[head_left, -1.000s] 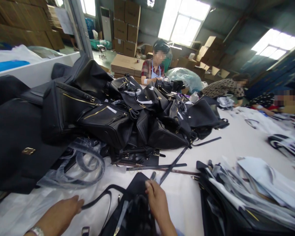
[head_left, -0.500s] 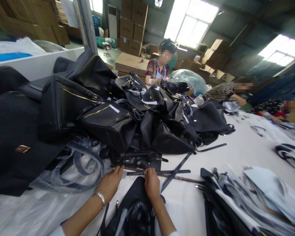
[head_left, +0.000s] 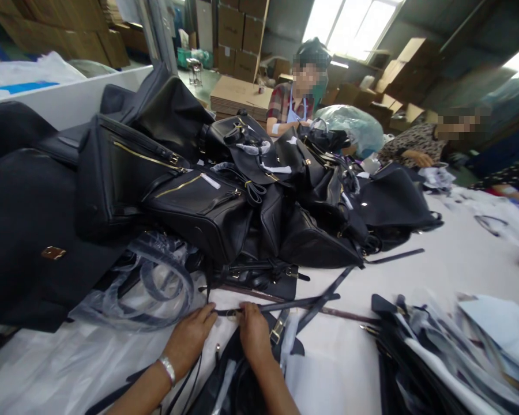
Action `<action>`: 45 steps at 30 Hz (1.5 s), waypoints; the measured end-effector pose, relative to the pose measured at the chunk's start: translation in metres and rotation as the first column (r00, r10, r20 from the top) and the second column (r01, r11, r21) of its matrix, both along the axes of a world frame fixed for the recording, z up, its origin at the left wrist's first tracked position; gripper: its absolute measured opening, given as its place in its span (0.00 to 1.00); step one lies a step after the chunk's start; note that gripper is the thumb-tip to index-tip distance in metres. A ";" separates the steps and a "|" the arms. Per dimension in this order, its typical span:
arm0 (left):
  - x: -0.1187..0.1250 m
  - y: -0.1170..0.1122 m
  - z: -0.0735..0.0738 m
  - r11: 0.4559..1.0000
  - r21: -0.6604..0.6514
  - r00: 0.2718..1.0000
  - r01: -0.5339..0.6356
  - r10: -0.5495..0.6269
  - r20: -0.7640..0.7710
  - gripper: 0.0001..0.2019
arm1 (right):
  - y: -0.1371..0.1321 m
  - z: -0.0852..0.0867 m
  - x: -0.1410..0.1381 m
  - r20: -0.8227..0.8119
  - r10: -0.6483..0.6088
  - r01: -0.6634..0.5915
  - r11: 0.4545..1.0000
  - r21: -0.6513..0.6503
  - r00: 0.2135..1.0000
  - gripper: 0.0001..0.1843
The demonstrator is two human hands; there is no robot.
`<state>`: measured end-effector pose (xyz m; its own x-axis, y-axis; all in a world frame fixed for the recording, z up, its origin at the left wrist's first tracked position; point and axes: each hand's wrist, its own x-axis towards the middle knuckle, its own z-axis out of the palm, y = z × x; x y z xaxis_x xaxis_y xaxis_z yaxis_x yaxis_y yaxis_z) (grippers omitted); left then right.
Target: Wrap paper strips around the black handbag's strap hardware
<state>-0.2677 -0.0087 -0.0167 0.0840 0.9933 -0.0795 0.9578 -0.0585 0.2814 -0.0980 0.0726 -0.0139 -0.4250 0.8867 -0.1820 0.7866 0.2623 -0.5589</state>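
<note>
Low in the middle, my left hand (head_left: 189,335), with a silver bracelet at its wrist, has its fingers closed on a thin black strap (head_left: 300,302). My right hand (head_left: 254,335) grips the same strap a short way to the right, with a small ring near its fingers. The strap's free end points right, across another black strap (head_left: 328,297). Beneath my hands lies a black leather bag (head_left: 237,377), partly hidden by my right forearm. A gold buckle (head_left: 278,328) on a strap shows just right of that hand.
Black handbags (head_left: 199,213) are heaped beyond my hands. Plastic-wrapped straps (head_left: 160,288) lie at left, more wrapped pieces (head_left: 454,351) at right, on the white table (head_left: 398,271). A person in a plaid shirt (head_left: 281,101) works across the heap; others are farther right.
Both hands have come slightly nearer with the strap, and my right hand has shifted left. The buckle beside it now shows. The view has turned a little to the left and down.
</note>
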 end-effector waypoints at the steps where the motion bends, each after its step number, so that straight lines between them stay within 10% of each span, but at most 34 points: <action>1: 0.000 -0.001 -0.001 1.000 0.001 1.000 0.007 -0.007 0.007 0.21 | -0.002 -0.001 -0.002 0.062 0.034 -0.034 0.999 0.008 0.998 0.13; 12: -0.009 -0.020 0.006 0.996 -0.038 0.997 -0.076 0.077 0.026 0.28 | -0.003 0.000 -0.005 0.218 0.276 -0.304 0.947 0.107 0.936 0.10; 19: -0.014 -0.023 -0.006 0.988 -0.012 0.987 -0.156 0.156 0.041 0.26 | 0.014 0.012 -0.027 -0.128 0.090 -0.090 0.996 0.001 0.988 0.07; 34: -0.007 -0.026 -0.039 0.944 0.089 0.944 -0.317 0.304 0.129 0.20 | 0.003 -0.021 -0.114 0.127 -0.149 0.146 0.989 0.034 0.981 0.10; 45: -0.001 -0.031 -0.035 0.915 0.073 0.914 -0.398 0.387 0.124 0.26 | 0.001 -0.009 -0.065 -0.032 0.032 -0.030 0.997 0.074 0.999 0.07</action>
<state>-0.2687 -0.0394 -0.0520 -0.3116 0.9502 0.0046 0.8742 0.2848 0.3932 -0.1628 0.0734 -0.0228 -0.4573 0.8834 -0.1020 0.7589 0.3279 -0.5626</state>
